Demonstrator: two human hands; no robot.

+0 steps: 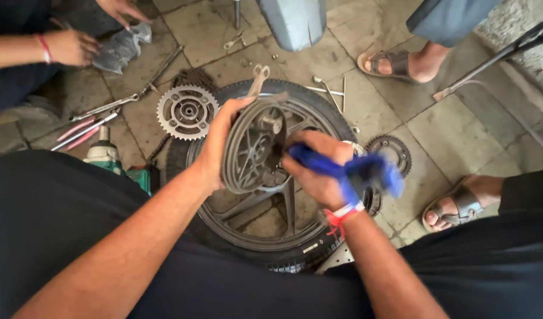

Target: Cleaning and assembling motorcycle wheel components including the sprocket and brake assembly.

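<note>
We are looking down at a wheel (295, 242) lying flat on the tiled floor (442, 130), with a silver sprocket (187, 111) just beside it on the left and a dark sprocket (390, 152) on the right. Wrenches (94, 115) and small bolts are lying around, a green tool (115, 162) is sitting near our left knee, and sandalled feet (401, 62) are standing close by. At the top left, another person's hands (76, 44) are handling a grey bag (122, 47).

Both our forearms are reaching forward over the wheel. Our left hand (215, 147) is gripping the rim of a round drum plate (253, 145), holding it tilted on edge above the wheel's hub. Our right hand (318, 168) is closing around a blue rag (360, 171) and pressing it against the plate's inner face.
</note>
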